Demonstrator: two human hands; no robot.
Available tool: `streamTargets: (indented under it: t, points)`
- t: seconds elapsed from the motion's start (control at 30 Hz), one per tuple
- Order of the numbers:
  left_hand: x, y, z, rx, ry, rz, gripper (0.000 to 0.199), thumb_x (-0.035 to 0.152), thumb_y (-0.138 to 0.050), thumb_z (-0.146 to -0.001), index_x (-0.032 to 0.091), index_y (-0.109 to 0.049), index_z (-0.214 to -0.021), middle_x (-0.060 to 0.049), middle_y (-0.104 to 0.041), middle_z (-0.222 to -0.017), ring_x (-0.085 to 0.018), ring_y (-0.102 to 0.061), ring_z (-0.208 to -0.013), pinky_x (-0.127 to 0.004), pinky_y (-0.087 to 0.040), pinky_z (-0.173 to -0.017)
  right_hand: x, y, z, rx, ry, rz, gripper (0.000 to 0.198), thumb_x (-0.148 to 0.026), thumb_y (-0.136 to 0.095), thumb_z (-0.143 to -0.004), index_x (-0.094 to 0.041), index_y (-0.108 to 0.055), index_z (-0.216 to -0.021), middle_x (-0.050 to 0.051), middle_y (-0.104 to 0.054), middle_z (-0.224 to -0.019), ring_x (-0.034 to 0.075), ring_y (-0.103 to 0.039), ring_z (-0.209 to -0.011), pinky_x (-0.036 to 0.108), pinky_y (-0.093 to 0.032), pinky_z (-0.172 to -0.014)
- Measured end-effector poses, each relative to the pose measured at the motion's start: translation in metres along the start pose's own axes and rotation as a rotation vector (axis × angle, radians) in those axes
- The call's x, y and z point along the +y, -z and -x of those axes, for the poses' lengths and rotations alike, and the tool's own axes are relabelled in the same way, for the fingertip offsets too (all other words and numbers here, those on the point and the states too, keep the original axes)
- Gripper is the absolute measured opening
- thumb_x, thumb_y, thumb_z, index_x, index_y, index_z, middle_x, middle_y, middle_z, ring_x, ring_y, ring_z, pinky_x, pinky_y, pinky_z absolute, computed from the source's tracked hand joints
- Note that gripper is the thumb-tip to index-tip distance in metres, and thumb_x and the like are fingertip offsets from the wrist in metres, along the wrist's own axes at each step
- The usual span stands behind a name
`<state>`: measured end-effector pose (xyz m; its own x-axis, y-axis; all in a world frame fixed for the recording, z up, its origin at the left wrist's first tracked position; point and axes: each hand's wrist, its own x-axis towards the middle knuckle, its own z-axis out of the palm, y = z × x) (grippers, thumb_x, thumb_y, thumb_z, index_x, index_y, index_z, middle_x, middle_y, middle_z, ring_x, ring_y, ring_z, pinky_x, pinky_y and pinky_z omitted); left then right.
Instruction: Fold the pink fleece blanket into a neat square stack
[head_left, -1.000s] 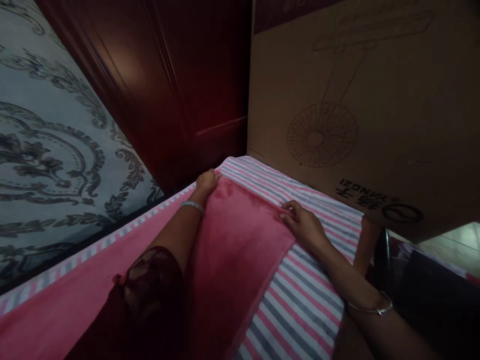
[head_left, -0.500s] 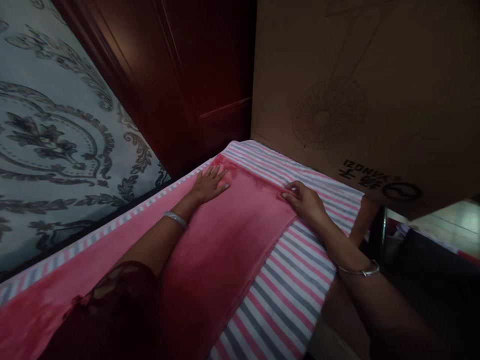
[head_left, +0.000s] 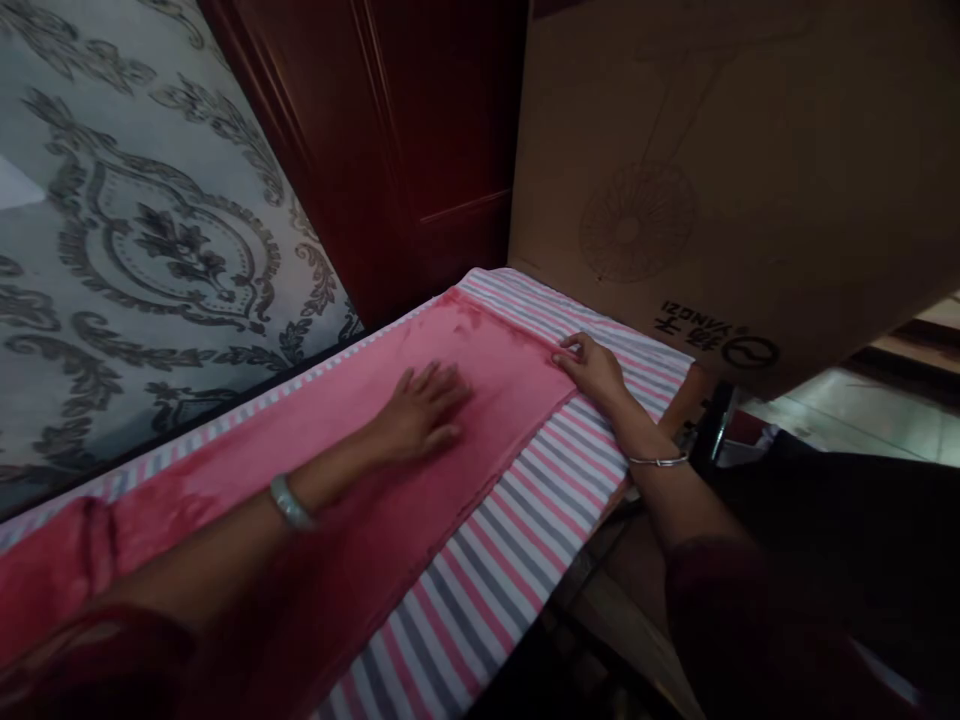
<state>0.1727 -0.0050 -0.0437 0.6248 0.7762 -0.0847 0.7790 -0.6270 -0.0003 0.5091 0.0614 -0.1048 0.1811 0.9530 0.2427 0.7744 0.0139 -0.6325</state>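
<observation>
A long pink-red cloth (head_left: 495,380) lies spread over a striped sheet (head_left: 487,560) of white, pink and grey. My left hand (head_left: 427,410), slightly blurred, is over the middle of the pink cloth with its fingers spread. Whether its palm presses on the cloth I cannot tell. At the cloth's far right corner, my right hand (head_left: 592,370) pinches the edge between thumb and fingers. Toward the lower left the pink cloth looks darker and bunched into folds.
Beyond the sheet's far end stands a large cardboard box (head_left: 750,180) with a fan drawing on it. A dark red wooden panel (head_left: 442,130) rises behind, beside patterned wallpaper (head_left: 172,230) on the left. A wooden edge (head_left: 682,405) shows under the sheet at right.
My left hand has slid back from near the cloth's far left corner toward its middle. My right hand stays at the far right corner. The view has shifted somewhat.
</observation>
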Motion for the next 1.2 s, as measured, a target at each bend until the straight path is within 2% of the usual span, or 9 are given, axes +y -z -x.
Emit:
streamTargets:
  t: [0.17, 0.33, 0.47, 0.53, 0.67, 0.8, 0.9, 1.03, 1.2]
  points:
    - [0.028, -0.027, 0.029, 0.052, -0.045, -0.021, 0.071, 0.057, -0.049, -0.097, 0.03, -0.03, -0.16, -0.013, -0.016, -0.17, -0.042, -0.009, -0.156, -0.07, -0.01, -0.119, -0.003, 0.002, 0.005, 0.007, 0.088, 0.093, 0.038, -0.047, -0.066, -0.086, -0.026, -0.066, -0.117, 0.005, -0.073, -0.093, 0.024, -0.063, -0.087, 0.029, -0.04, -0.071]
    - [0.041, -0.011, 0.033, 0.071, -0.008, -0.051, 0.067, 0.053, -0.05, -0.097, 0.024, -0.039, -0.156, -0.016, -0.024, -0.168, -0.041, -0.021, -0.152, -0.066, -0.021, -0.117, -0.01, 0.006, 0.008, -0.033, 0.066, 0.034, 0.036, -0.045, -0.061, -0.089, -0.021, -0.067, -0.114, 0.008, -0.072, -0.093, 0.025, -0.062, -0.09, 0.032, -0.042, -0.076]
    - [0.076, -0.01, 0.064, 0.184, -0.025, -0.115, 0.032, 0.037, -0.046, -0.101, 0.021, -0.068, -0.117, -0.015, -0.064, -0.13, -0.029, -0.056, -0.12, -0.046, -0.042, -0.1, -0.007, 0.02, 0.006, -0.077, 0.079, -0.146, 0.038, -0.043, -0.043, -0.097, -0.017, -0.068, -0.104, 0.009, -0.071, -0.103, 0.021, -0.061, -0.091, 0.029, -0.044, -0.079]
    - [0.091, -0.018, 0.079, 0.169, -0.1, -0.177, 0.024, 0.025, -0.046, -0.099, 0.022, -0.069, -0.104, -0.011, -0.068, -0.11, -0.026, -0.059, -0.104, -0.041, -0.045, -0.088, -0.004, 0.026, 0.007, -0.101, 0.09, -0.155, 0.036, -0.044, -0.048, -0.094, -0.016, -0.068, -0.103, 0.008, -0.071, -0.1, 0.02, -0.06, -0.088, 0.028, -0.045, -0.077]
    - [0.108, -0.03, 0.087, 0.152, -0.114, -0.27, 0.026, 0.016, -0.049, -0.095, 0.019, -0.066, -0.114, -0.012, -0.067, -0.108, -0.026, -0.059, -0.097, -0.04, -0.044, -0.081, -0.003, 0.028, 0.01, -0.133, 0.028, -0.152, 0.042, -0.041, -0.075, -0.076, -0.017, -0.067, -0.11, 0.005, -0.07, -0.093, 0.02, -0.059, -0.084, 0.029, -0.045, -0.075]
    - [0.12, -0.024, 0.074, 0.132, -0.01, -0.298, 0.029, 0.012, -0.044, -0.096, 0.016, -0.066, -0.115, -0.014, -0.065, -0.109, -0.027, -0.058, -0.098, -0.04, -0.044, -0.079, -0.007, 0.023, 0.009, -0.121, -0.005, -0.181, 0.039, -0.038, -0.078, -0.074, -0.017, -0.067, -0.105, 0.006, -0.07, -0.097, 0.019, -0.059, -0.085, 0.029, -0.045, -0.076]
    - [0.129, -0.018, 0.056, 0.168, 0.012, -0.305, 0.029, 0.013, -0.043, -0.096, 0.014, -0.067, -0.114, -0.016, -0.063, -0.115, -0.028, -0.057, -0.104, -0.041, -0.045, -0.083, -0.01, 0.022, 0.007, -0.14, -0.026, -0.219, 0.038, -0.039, -0.074, -0.077, -0.015, -0.066, -0.105, 0.003, -0.067, -0.085, 0.016, -0.056, -0.073, 0.027, -0.044, -0.068]
    - [0.137, -0.015, 0.021, 0.192, 0.061, -0.277, 0.03, 0.011, -0.044, -0.095, 0.012, -0.069, -0.112, -0.018, -0.061, -0.121, -0.03, -0.055, -0.11, -0.043, -0.045, -0.087, -0.011, 0.019, 0.005, -0.155, -0.045, -0.248, 0.038, -0.043, -0.073, -0.077, -0.015, -0.065, -0.102, -0.001, -0.061, -0.071, 0.013, -0.05, -0.063, 0.025, -0.041, -0.06]
    - [0.148, -0.006, -0.024, 0.232, 0.12, -0.195, 0.032, 0.011, -0.042, -0.095, 0.013, -0.073, -0.107, -0.02, -0.061, -0.123, -0.032, -0.053, -0.113, -0.046, -0.045, -0.087, -0.007, 0.014, 0.004, -0.126, -0.05, -0.209, 0.043, -0.046, -0.075, -0.076, -0.015, -0.067, -0.104, 0.0, -0.066, -0.077, 0.014, -0.055, -0.068, 0.025, -0.044, -0.064]
